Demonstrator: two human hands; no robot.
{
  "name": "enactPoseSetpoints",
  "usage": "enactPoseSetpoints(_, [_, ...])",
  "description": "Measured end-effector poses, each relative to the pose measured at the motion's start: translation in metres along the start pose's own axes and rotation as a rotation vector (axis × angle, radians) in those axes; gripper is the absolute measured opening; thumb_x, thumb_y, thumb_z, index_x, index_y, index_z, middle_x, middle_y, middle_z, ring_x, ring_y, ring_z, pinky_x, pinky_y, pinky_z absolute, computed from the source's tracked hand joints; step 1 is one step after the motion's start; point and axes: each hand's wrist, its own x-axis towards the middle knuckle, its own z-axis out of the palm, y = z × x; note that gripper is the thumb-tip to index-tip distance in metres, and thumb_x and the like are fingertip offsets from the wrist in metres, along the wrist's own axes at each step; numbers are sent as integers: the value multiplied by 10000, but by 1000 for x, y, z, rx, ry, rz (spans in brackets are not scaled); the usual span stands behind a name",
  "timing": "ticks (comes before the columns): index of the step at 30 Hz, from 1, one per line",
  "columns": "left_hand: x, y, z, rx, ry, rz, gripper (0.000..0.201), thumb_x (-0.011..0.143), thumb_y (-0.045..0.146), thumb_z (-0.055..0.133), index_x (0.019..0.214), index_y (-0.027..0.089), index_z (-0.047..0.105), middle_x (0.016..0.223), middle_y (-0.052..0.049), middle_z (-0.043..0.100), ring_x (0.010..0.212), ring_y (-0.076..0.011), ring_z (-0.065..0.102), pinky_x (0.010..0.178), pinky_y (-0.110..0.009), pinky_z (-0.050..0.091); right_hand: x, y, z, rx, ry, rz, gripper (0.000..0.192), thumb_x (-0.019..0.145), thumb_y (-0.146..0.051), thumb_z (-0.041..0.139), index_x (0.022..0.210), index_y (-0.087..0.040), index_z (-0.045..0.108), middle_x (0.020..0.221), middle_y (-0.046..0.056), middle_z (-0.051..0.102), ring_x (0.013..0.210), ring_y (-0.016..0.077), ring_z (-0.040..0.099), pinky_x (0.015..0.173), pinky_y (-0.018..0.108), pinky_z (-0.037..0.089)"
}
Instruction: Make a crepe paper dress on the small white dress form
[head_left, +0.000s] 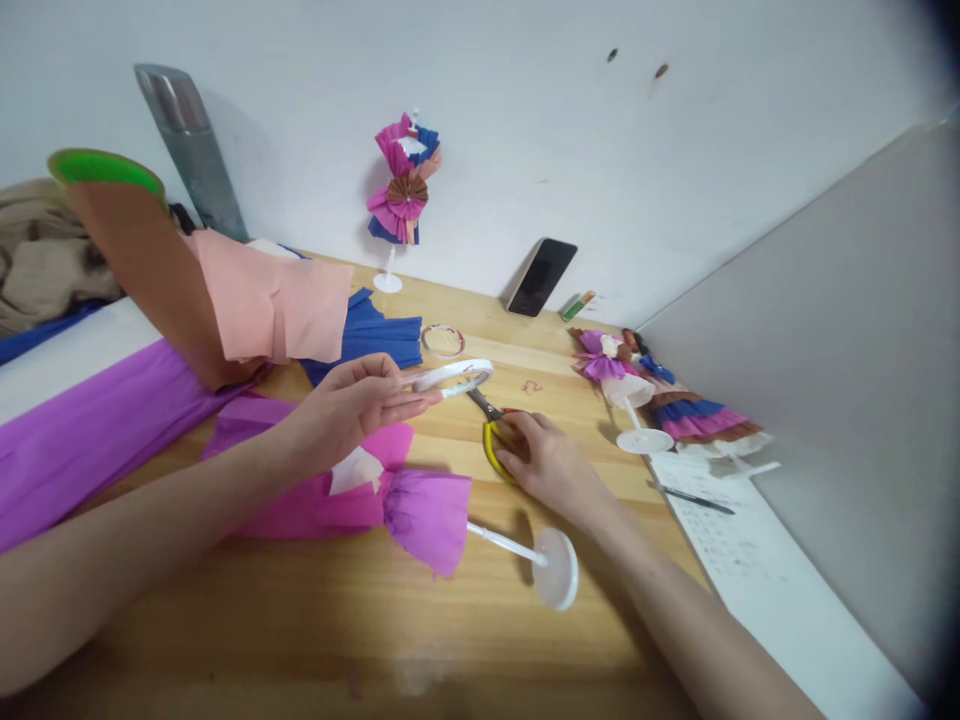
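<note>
My left hand (367, 398) is closed on a roll of white tape (457, 376), held by one side above the table. Scissors with yellow handles (493, 452) lie on the wood, blades toward the tape roll. My right hand (544, 462) has its fingers on the scissors' handles; part of the handles is hidden under them. Below my left hand lies a small stand with a round white base (555, 570), dressed in purple and pink crepe paper (429, 512). A white piece (356, 470) shows at its upper part.
Brown, peach (277, 300), blue (382, 335) and purple crepe sheets lie at left beside a bottle (195, 150). A dressed stand (405, 195) and a phone (544, 278) are by the wall. More dressed stands (697, 415), a pen (697, 499) and paper (750, 560) are at right.
</note>
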Motion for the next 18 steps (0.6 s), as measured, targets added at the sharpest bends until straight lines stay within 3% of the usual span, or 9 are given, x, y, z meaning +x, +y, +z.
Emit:
enactPoseSetpoints(4, [-2,-1,3,-16,-47,6,249,703,219,789,662,167,549,914,-65,756,1096,-267,683,1132,-429,380,0,2,6,-108,83,-3,390,854,-254,608,1223,-128,584,1067,162,603,966,289,608,876,388,467])
enactPoseSetpoints(9, [-4,-2,2,-13,-68,-12,225,704,233,795,673,168,581,974,-74,759,1155,-252,648,1155,-427,329,3,8,2,-91,16,28,293,902,-264,514,1159,-138,576,926,140,644,809,263,642,746,364,475])
enactPoseSetpoints(12, [-5,-2,1,-41,-109,6,195,712,197,785,678,167,596,1050,-81,748,1176,-232,632,1159,-401,318,2,18,-1,133,34,34,280,885,-324,523,1110,-159,538,918,123,665,784,239,639,699,344,472])
enactPoseSetpoints(15, [-4,-3,1,-59,-139,21,170,735,179,765,684,162,604,1136,-88,723,1191,-232,620,1165,-406,306,-3,30,-10,528,33,95,352,872,-457,542,1107,-196,513,854,69,653,705,187,588,614,297,446])
enactPoseSetpoints(18, [-3,-4,0,-80,-127,37,159,733,180,762,689,159,610,1109,-88,727,1178,-244,627,1170,-422,299,-10,39,-26,845,2,128,492,786,-524,672,1148,-217,544,860,40,598,660,148,516,563,270,390])
